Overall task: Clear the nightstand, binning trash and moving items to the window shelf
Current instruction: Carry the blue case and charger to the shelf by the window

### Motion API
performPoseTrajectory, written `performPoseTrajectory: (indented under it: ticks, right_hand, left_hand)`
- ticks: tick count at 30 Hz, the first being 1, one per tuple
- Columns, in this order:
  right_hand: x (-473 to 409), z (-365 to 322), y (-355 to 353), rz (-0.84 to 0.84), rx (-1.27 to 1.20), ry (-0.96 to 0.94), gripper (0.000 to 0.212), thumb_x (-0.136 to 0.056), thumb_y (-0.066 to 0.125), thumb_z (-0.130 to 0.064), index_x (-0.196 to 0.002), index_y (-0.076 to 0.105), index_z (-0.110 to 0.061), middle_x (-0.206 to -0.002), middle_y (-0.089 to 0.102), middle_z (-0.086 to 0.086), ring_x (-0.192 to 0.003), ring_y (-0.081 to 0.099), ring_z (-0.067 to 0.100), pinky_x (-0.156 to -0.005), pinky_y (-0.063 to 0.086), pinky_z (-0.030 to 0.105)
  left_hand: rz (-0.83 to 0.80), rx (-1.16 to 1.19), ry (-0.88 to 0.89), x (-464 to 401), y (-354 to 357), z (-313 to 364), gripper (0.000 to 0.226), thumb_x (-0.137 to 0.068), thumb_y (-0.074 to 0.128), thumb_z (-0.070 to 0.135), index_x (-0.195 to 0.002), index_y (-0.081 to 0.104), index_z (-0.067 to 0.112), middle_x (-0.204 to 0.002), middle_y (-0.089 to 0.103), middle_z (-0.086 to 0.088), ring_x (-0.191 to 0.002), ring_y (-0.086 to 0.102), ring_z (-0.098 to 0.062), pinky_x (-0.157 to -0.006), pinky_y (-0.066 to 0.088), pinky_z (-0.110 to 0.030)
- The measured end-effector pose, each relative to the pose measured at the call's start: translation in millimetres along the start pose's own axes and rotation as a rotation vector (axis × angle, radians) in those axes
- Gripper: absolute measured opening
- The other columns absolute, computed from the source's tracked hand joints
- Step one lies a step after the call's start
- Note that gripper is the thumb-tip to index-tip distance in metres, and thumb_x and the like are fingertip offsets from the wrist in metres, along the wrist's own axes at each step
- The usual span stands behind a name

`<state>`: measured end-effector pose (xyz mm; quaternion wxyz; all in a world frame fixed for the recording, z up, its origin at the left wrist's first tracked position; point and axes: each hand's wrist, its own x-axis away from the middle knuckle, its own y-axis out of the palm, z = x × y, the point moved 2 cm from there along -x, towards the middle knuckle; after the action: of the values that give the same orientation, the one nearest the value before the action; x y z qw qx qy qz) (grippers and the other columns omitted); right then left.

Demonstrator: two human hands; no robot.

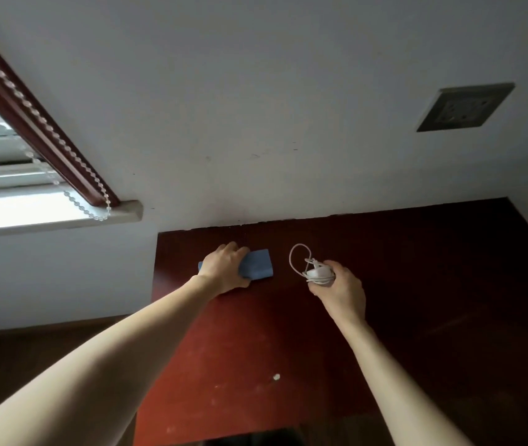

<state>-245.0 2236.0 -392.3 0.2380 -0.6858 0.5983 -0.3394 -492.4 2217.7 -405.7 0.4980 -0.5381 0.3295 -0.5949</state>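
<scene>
A dark red nightstand (pixel 256 333) stands against the white wall. Near its back edge lies a flat blue rectangular pack (pixel 257 263); my left hand (pixel 225 268) lies over its left part with fingers and thumb curled round its sides. To the right, my right hand (pixel 339 288) grips a white charger with its coiled cable (pixel 315 272), and a loop of cable sticks out toward the wall. A small white scrap (pixel 276 377) lies on the nightstand nearer to me.
The window shelf (pixel 63 217) runs along the left, below a dark red window frame (pixel 37 123) with a beaded cord. A grey wall socket (pixel 465 106) sits up on the right. Dark floor shows at the lower left.
</scene>
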Motion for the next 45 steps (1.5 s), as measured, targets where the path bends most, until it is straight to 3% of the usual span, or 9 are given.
performPoseTrajectory:
  ticks: [14, 19, 24, 29, 34, 42, 45]
  right_hand:
    - [-9.3, -6.1, 15.2, -0.015, 0.018, -0.016, 0.047, -0.07, 0.076, -0.032, -0.114, 0.06, -0.025, -0.103, 0.064, -0.003, -0.092, 0.062, 0.016, -0.073, 0.053, 0.034]
    - [-20.8, -19.6, 25.5, -0.022, 0.047, -0.04, 0.049, -0.072, 0.075, -0.033, -0.117, 0.059, -0.024, -0.105, 0.063, -0.001, -0.095, 0.061, 0.019, -0.073, 0.052, 0.034]
    - [-29.8, -27.4, 37.3, -0.005, 0.077, -0.062, 0.052, -0.072, 0.075, -0.03, -0.119, 0.057, -0.022, -0.106, 0.061, 0.002, -0.096, 0.061, 0.022, -0.068, 0.045, 0.028]
    - [-32.9, -29.1, 48.6, -0.006, 0.118, -0.051, 0.052, -0.071, 0.075, -0.031, -0.119, 0.057, -0.02, -0.106, 0.059, 0.004, -0.098, 0.059, 0.024, -0.067, 0.041, 0.028]
    - [-28.7, -30.3, 53.9, 0.019, 0.166, -0.04, 0.051, -0.071, 0.074, -0.033, -0.118, 0.057, -0.021, -0.108, 0.059, 0.003, -0.098, 0.06, 0.023, -0.065, 0.042, 0.028]
    - [-16.3, -33.7, 48.6, -0.089, 0.21, -0.006, 0.086, -0.071, 0.076, -0.034, -0.142, 0.031, -0.016, -0.132, 0.047, 0.009, -0.121, 0.047, 0.027, -0.082, 0.048, 0.039]
    - [-4.7, -38.0, 39.1, -0.085, 0.202, -0.018, 0.089, -0.071, 0.076, -0.036, -0.143, 0.028, -0.013, -0.138, 0.042, 0.011, -0.127, 0.04, 0.029, -0.09, 0.046, 0.042]
  left_hand:
    - [0.061, 0.015, 0.084, 2.0, 4.4, -8.0, 0.07, -0.069, 0.072, 0.04, -0.131, 0.049, 0.021, -0.119, 0.053, -0.005, -0.109, 0.052, -0.026, -0.078, 0.048, -0.036]
    - [0.051, -0.005, 0.087, 3.8, 4.0, -10.8, 0.079, -0.068, 0.073, 0.045, -0.137, 0.043, 0.021, -0.127, 0.049, -0.004, -0.115, 0.048, -0.026, -0.09, 0.044, -0.038]
    - [0.221, 0.015, 0.087, 18.6, -1.1, -10.8, 0.071, -0.074, 0.069, 0.043, -0.136, 0.045, 0.016, -0.133, 0.049, -0.006, -0.122, 0.046, -0.028, -0.097, 0.04, -0.04]
    - [0.42, 0.025, 0.053, 45.6, 3.9, -18.6, 0.057, -0.073, 0.072, 0.033, -0.123, 0.058, 0.01, -0.121, 0.06, -0.01, -0.113, 0.055, -0.032, -0.092, 0.046, -0.043]
    - [0.451, 0.017, 0.025, 65.7, 12.3, -29.9, 0.05, -0.073, 0.072, 0.029, -0.118, 0.06, 0.009, -0.117, 0.062, -0.012, -0.107, 0.058, -0.034, -0.087, 0.049, -0.044]
    - [0.401, -0.003, -0.024, 72.1, 1.1, -40.3, 0.052, -0.075, 0.07, 0.031, -0.122, 0.059, 0.009, -0.123, 0.059, -0.012, -0.115, 0.054, -0.034, -0.092, 0.045, -0.045]
    - [0.414, -0.005, -0.026, 74.8, -13.4, -37.0, 0.052, -0.077, 0.069, 0.031, -0.123, 0.058, 0.009, -0.125, 0.058, -0.012, -0.118, 0.052, -0.034, -0.094, 0.043, -0.045]
